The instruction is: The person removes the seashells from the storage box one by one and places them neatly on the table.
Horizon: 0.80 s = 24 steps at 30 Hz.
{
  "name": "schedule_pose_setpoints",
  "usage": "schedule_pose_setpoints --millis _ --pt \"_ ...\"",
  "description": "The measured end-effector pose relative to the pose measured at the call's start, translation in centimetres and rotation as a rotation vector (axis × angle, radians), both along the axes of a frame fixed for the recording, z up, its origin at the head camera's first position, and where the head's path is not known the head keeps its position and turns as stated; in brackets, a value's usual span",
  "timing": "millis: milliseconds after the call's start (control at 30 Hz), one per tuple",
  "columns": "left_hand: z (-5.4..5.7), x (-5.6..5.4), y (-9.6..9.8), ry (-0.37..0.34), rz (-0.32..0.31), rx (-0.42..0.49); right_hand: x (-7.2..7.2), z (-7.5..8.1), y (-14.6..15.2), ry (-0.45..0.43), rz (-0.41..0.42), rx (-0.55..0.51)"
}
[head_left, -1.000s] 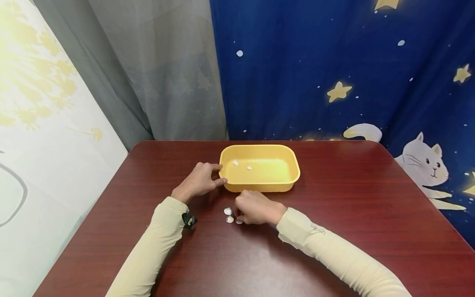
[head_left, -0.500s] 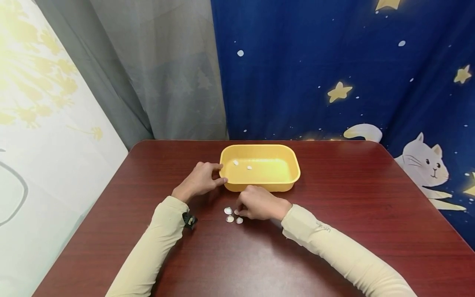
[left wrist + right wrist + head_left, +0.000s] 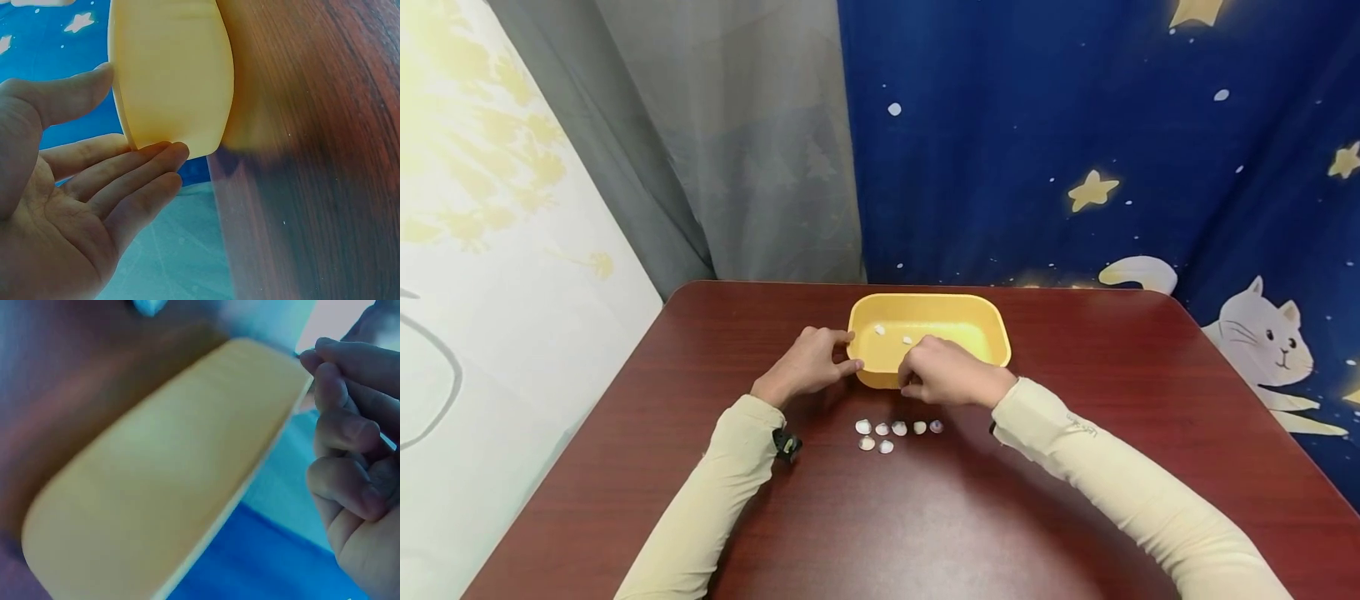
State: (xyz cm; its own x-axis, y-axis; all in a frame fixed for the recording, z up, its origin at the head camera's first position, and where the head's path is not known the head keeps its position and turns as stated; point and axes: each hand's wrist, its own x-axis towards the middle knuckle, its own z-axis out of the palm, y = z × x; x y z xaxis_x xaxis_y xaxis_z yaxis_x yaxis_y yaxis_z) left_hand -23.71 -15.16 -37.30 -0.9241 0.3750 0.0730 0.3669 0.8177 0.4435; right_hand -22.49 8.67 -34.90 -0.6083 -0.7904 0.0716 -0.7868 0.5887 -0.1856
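Observation:
My left hand [image 3: 808, 362] rests at the left end of a yellow plastic tub [image 3: 872, 380], thumb and straight fingers touching its rim and outer wall. In the left wrist view, the fingertips [image 3: 179, 152] lie against the tub's side. Two small white seashells [image 3: 879, 330] sit inside the tub. Over the tub's front rim is my right hand [image 3: 951, 373], its fingers curled and fingertips close together. In the right wrist view, no object shows between those fingertips [image 3: 328, 345]. Several small seashells [image 3: 899, 428] lie in two rows on the table in front of the tub.
The dark red wooden table [image 3: 1075, 350] reaches back to a blue star-patterned curtain [image 3: 1000, 142] and a grey curtain [image 3: 775, 150]. A white patterned cloth [image 3: 512, 250] hangs at the left. A black band [image 3: 787, 446] is on the left wrist.
My right hand has left the seashells and moved up and right to the tub's front rim, uncovering more shells in the upper row. My left hand stays at the tub.

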Motion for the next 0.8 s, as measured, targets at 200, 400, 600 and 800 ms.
schedule_pose_setpoints --millis 200,400,600,800 --pt "0.0 -0.1 0.0 -0.007 0.003 -0.01 -2.4 1.5 0.7 0.022 -0.016 0.012" --pt "-0.2 -0.1 0.1 -0.017 0.003 -0.011 -5.6 2.4 0.9 -0.016 -0.02 0.043" --pt "-0.1 0.0 0.2 -0.025 0.02 -0.016 -9.0 2.1 0.8 -0.009 -0.089 0.176" --pt "-0.1 0.0 0.2 -0.013 0.014 -0.029 -11.2 0.9 -0.1 -0.009 -0.135 0.282"
